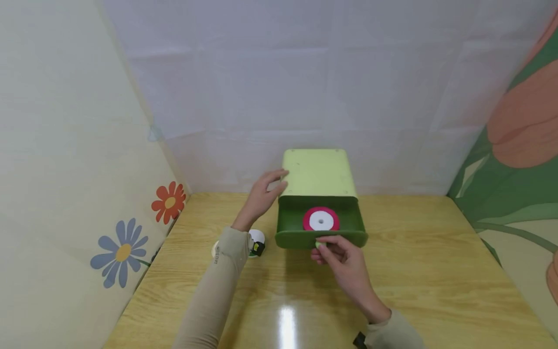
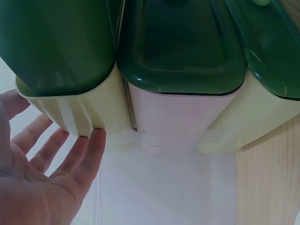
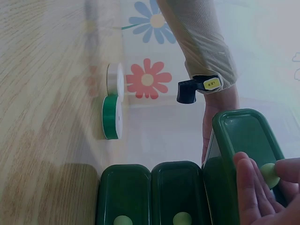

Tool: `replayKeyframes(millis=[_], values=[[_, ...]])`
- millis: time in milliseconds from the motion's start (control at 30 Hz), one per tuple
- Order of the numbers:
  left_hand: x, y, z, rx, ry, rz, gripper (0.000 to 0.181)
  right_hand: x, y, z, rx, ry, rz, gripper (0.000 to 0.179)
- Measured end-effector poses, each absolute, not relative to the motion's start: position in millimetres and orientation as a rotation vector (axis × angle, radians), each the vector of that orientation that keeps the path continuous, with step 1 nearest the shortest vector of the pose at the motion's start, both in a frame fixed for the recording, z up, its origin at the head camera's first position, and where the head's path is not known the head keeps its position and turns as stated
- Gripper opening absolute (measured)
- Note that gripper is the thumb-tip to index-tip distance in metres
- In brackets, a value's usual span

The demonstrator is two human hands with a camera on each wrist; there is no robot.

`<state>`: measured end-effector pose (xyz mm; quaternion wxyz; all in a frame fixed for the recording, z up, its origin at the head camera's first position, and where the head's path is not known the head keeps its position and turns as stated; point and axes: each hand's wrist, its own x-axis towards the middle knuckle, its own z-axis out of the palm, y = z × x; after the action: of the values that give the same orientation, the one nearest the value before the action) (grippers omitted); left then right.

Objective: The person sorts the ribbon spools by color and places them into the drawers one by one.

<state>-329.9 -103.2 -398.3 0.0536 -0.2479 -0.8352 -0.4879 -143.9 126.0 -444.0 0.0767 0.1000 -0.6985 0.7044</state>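
Observation:
A drawer cabinet (image 1: 317, 172) with a pale yellow-green top stands at the back of the table, its top green drawer (image 1: 289, 239) pulled out. Inside the drawer lies a spool of deep pink ribbon (image 1: 308, 219) with a white face. My right hand (image 1: 350, 266) pinches the drawer's round light-green knob (image 3: 270, 175) between thumb and fingers. On the cabinet's left side rests my left hand (image 1: 261, 196), its spread fingertips (image 2: 97, 136) against the wall of the top section. Below, a pink section (image 2: 173, 112) and another yellowish one have their green drawers pushed in.
Left of the cabinet, a green ribbon spool (image 3: 111, 117) and a white-cream spool (image 3: 115, 79) stand side by side on the wooden table (image 1: 418, 271). A pale sheet (image 1: 261, 87) hangs behind, with flower-printed panels at both sides.

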Motion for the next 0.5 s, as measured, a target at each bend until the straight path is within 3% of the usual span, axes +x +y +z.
replayKeyframes(millis=[500], values=[[-328.3,-103.4,-398.8,-0.76,-2.557,-1.466,0.046,-166.2,124.7,-443.1,0.24,-2.109,2.088,0.019]])
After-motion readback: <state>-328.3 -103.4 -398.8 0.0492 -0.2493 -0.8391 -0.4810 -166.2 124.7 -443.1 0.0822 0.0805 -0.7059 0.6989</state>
